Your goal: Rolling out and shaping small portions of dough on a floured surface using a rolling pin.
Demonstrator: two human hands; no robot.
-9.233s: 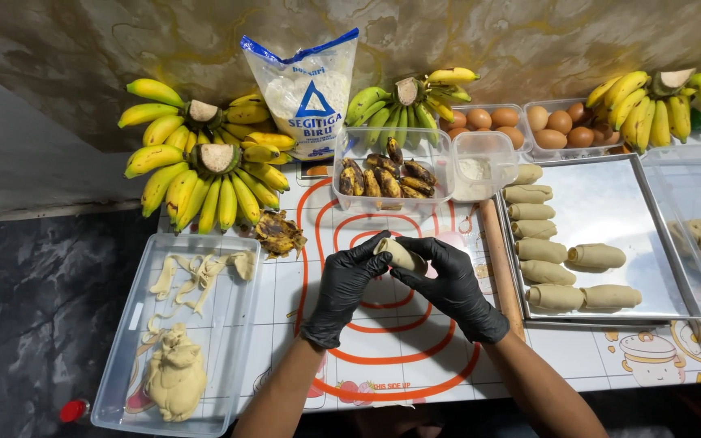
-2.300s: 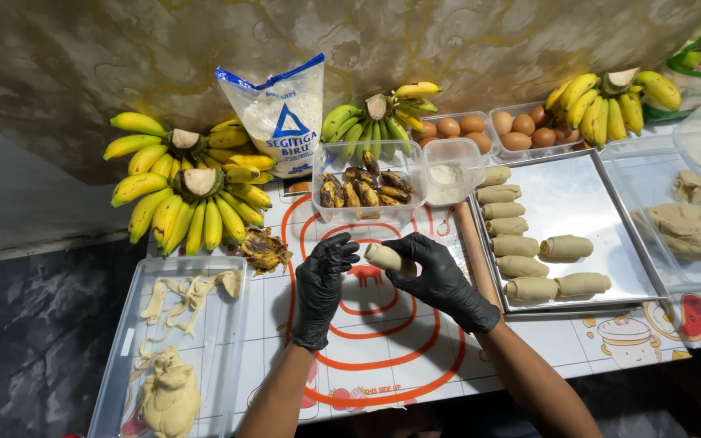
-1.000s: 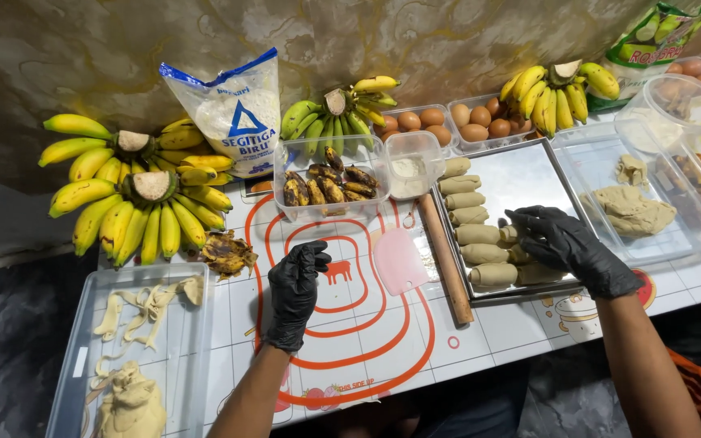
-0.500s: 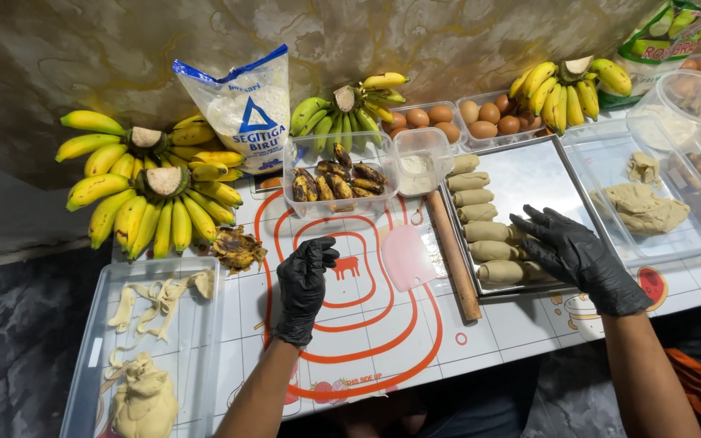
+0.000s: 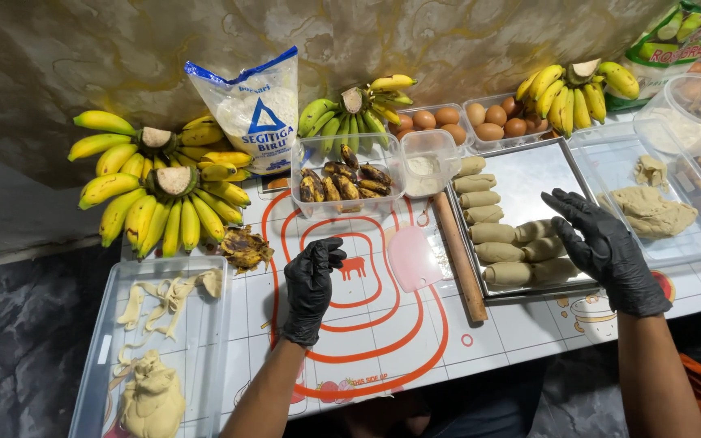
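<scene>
The right hand (image 5: 606, 247), fingers now spread and empty, has left its dough roll on the tray (image 5: 539, 177), while the left hand (image 5: 311, 280) rests loosely curled on the mat (image 5: 383, 341).

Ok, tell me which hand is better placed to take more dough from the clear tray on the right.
The right hand. It hovers open over the metal tray, right beside the clear tray holding the dough lump. The left hand rests on the mat, far across the rolling pin.

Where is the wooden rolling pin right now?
In the head view, the rolling pin lies right of centre on the mat, between the pink scraper and the metal tray of dough rolls.
</scene>
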